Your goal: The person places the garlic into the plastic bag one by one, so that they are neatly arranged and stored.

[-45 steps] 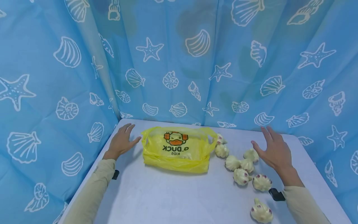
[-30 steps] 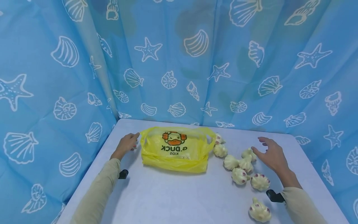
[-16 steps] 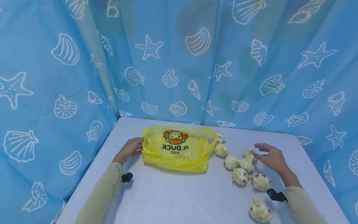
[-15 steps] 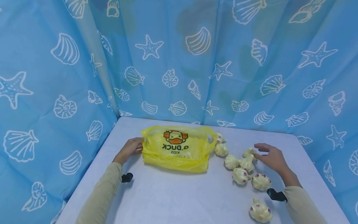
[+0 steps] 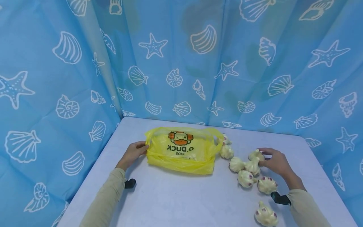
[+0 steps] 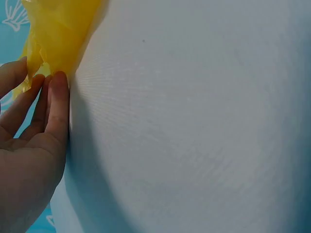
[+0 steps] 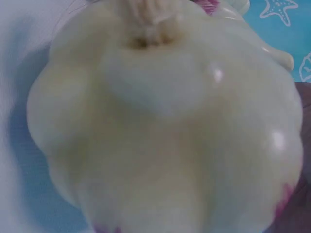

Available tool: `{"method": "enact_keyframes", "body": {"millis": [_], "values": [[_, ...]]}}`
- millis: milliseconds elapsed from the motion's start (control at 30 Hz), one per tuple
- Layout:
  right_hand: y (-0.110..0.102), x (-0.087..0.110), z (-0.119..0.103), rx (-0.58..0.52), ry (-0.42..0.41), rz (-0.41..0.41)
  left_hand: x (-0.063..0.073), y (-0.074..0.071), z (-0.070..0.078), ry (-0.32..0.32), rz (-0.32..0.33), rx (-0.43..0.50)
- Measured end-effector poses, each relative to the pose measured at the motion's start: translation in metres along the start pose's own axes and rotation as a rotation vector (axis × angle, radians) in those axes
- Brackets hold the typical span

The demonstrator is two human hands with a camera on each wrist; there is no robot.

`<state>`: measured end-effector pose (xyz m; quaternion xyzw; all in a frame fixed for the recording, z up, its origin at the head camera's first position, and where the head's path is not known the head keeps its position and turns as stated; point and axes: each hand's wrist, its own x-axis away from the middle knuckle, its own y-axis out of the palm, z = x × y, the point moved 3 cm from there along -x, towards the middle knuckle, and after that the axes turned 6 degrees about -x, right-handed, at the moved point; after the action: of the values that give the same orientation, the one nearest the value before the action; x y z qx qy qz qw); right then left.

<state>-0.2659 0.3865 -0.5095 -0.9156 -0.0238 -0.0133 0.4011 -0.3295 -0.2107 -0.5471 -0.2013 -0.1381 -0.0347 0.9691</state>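
A yellow plastic bag [image 5: 177, 165] with a printed duck lies flat at the back. My left hand [image 5: 131, 156] is at its left edge; in the left wrist view, thumb and fingertips [image 6: 59, 87] have the bag's loose edge between them. My right hand [image 5: 279, 164] holds a garlic bulb [image 5: 255, 155] at the rear of the cluster, thumb and fingers around its right side. Touching that one is another bulb [image 5: 252, 167]. In the right wrist view a large nearby garlic bulb [image 7: 160, 131] hides most of the right hand.
More garlic bulbs [image 5: 246, 179] lie between the bag and my right forearm, one bulb [image 5: 266, 215] nearest the front. Two bulbs sit against the bag's right side. The white table [image 5: 175, 201] is walled by a blue shell-print curtain [image 5: 181, 63].
My left hand has come down and right, from beside the bag to its left edge. My right hand has lowered from open fingers to grip the rear garlic bulb.
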Motion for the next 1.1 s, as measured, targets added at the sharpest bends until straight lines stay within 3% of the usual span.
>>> {"method": "enact_keyframes", "body": {"millis": [233, 600, 833, 1100], "values": [[0.003, -0.002, 0.002, 0.002, -0.038, 0.031, 0.001, 0.002, -0.002, 0.012, 0.024, -0.042], [0.004, -0.004, 0.003, 0.005, -0.068, 0.050, 0.001, 0.002, -0.003, 0.021, 0.029, -0.035], [-0.002, -0.005, -0.002, 0.012, -0.070, 0.048, 0.002, 0.002, 0.000, 0.025, 0.027, -0.038], [-0.016, -0.010, -0.018, -0.008, -0.104, 0.122, 0.002, 0.002, -0.003, 0.018, 0.024, -0.046]]}}
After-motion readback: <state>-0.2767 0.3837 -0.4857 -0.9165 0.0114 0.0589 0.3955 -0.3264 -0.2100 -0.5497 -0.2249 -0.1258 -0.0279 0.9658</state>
